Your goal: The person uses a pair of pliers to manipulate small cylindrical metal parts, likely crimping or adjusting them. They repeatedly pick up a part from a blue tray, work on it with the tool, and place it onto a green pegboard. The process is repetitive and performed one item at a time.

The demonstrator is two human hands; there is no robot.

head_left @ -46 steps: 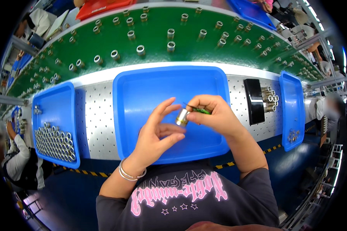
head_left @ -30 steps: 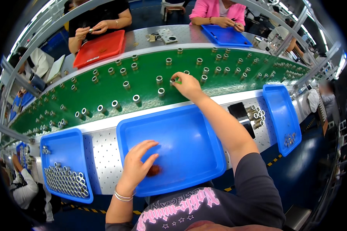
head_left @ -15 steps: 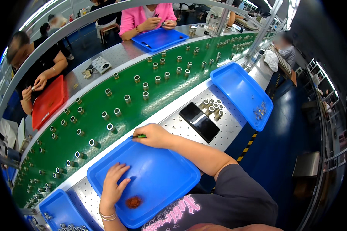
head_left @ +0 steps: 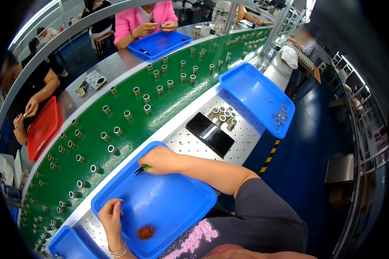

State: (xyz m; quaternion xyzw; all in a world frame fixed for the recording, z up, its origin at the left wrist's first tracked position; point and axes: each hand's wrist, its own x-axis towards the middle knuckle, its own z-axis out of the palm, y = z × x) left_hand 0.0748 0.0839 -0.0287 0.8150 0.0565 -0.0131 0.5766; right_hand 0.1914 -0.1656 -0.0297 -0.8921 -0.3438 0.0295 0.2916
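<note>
In front of me lies a blue tray (head_left: 177, 190) with a small reddish-brown clump of fine strands (head_left: 145, 232) near its lower left part. My right hand (head_left: 160, 160) is closed around a green-handled tool with two dark pointed tips (head_left: 142, 169), held above the tray's far edge. The tips point left and stand slightly apart. Over the tray's left rim, my left hand (head_left: 111, 216) has loosely bent fingers, thumb and forefinger a little apart. I see nothing in it.
Beyond the tray runs a green conveyor belt (head_left: 129, 125) carrying many small metal rings (head_left: 112, 149). On the perforated metal table (head_left: 177, 142) lie a black phone (head_left: 210, 134) and several rings. Another blue tray (head_left: 255, 93) holds small pieces. A third blue tray (head_left: 73, 244) sits lower left. Co-workers sit across the belt.
My left hand has moved left from over the tray to its rim, its fingers drawing closer together. My right hand has shifted slightly inward, exposing the tool's dark tips. The whole view has shifted.
</note>
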